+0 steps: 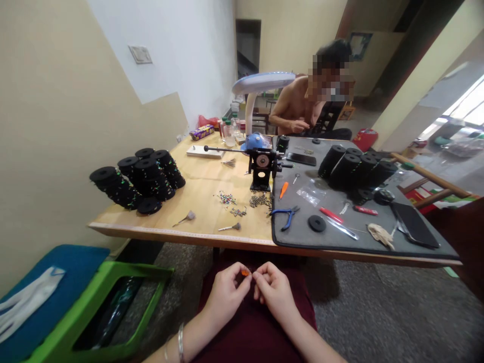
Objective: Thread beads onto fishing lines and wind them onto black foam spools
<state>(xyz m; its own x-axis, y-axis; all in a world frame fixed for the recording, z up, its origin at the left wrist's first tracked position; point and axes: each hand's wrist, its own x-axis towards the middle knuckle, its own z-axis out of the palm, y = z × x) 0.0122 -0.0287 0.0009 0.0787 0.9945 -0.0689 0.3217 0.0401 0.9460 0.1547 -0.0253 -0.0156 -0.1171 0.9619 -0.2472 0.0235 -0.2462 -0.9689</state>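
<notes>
Over my lap, in front of the table edge, my left hand is closed in a pinch on a small orange piece, mostly covered by the fingers. My right hand is closed too, its thumb and fingertips meeting the left ones; anything between them is too small to make out. On the wooden tabletop ahead lie a heap of small coloured beads, small metal parts and a little brush. A black hand-cranked winder stands behind them.
Black spool stacks stand left, more black spools right. On the grey mat lie blue pliers, an orange-handled tool, tweezers and a phone. A lamp rises behind. Another person sits across. A green stool is left.
</notes>
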